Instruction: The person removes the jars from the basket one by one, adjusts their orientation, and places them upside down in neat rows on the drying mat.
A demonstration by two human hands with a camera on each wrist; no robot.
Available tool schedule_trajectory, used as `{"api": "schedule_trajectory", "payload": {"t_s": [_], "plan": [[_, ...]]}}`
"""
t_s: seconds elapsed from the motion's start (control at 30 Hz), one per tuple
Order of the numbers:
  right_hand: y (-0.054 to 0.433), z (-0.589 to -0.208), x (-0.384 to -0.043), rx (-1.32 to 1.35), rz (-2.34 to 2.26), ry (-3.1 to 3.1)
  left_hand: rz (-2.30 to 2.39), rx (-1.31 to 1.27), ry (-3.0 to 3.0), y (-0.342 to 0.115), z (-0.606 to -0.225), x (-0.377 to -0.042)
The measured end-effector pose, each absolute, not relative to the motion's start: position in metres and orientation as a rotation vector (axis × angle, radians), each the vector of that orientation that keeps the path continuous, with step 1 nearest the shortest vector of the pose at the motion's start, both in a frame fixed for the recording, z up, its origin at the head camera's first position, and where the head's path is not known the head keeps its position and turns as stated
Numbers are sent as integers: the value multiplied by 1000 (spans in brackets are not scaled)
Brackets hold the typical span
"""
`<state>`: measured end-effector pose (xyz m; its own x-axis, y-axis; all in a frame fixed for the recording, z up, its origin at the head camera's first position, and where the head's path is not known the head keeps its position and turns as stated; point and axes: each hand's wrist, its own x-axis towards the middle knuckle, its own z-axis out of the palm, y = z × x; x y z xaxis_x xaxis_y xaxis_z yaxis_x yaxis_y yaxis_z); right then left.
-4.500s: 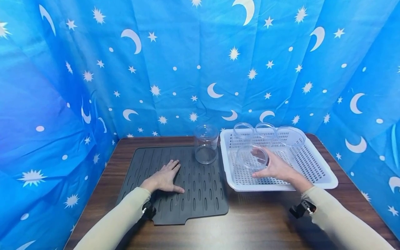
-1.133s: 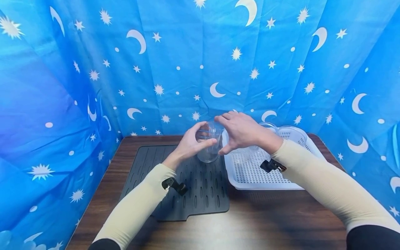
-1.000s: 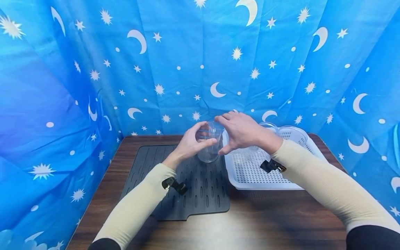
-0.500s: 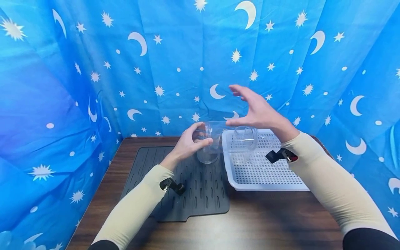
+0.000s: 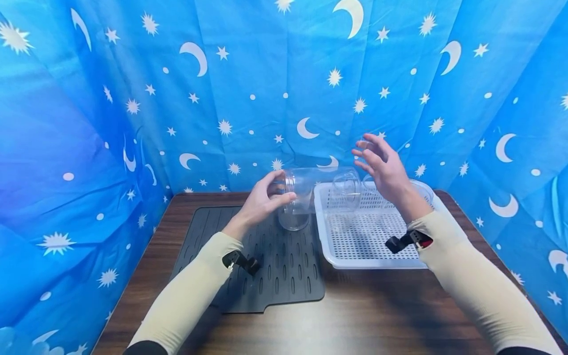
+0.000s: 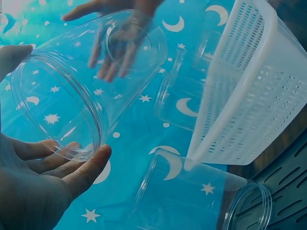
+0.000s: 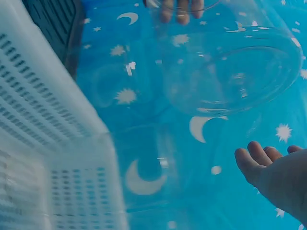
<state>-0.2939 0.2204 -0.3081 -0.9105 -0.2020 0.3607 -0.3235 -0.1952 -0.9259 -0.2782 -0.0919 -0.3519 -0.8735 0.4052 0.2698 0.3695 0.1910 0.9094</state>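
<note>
My left hand (image 5: 262, 199) grips a large clear jar (image 5: 326, 190) by its threaded mouth. The jar lies sideways in the air, its round base pointing right over the basket. In the left wrist view, thumb and fingers spread around the ringed rim (image 6: 91, 120). Apart from the jar's base, my right hand (image 5: 383, 165) hovers with loosely bent fingers and holds nothing. Below the held jar, a second clear jar (image 5: 295, 223) stands on the dark grey drying mat (image 5: 284, 293). Its threaded mouth faces down on the mat in the left wrist view.
A white perforated basket (image 5: 377, 264) sits at the table's right back. More clear jars stand at its rear, including one jar (image 5: 421, 190) partly behind the right hand. Blue moon-and-star cloth (image 5: 248, 59) hangs behind and beside the wooden table (image 5: 346, 315).
Earlier my right hand gripped a jar in the basket. The left hand then took its mouth. In the last second, my right hand has let go and moved right, leaving the jar in my left.
</note>
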Motion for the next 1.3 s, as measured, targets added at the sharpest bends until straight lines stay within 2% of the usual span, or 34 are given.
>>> {"api": "schedule_trajectory", "payload": {"t_s": [0.3,0.57,1.0,1.3], "plan": [[213,-347,-278,536,2539,-1798,1839,789,2395,-92,-356,-282],[198,-362,-270,706,2740,-1691,1870,794,2340,-88,-355,-280],[191,-368,-269,617,2783,-1628,1846,784,2330,-89,-360,-283],[196,-349,-274,583,2621,-1739,1725,861,2430,-101,-364,-282]]}}
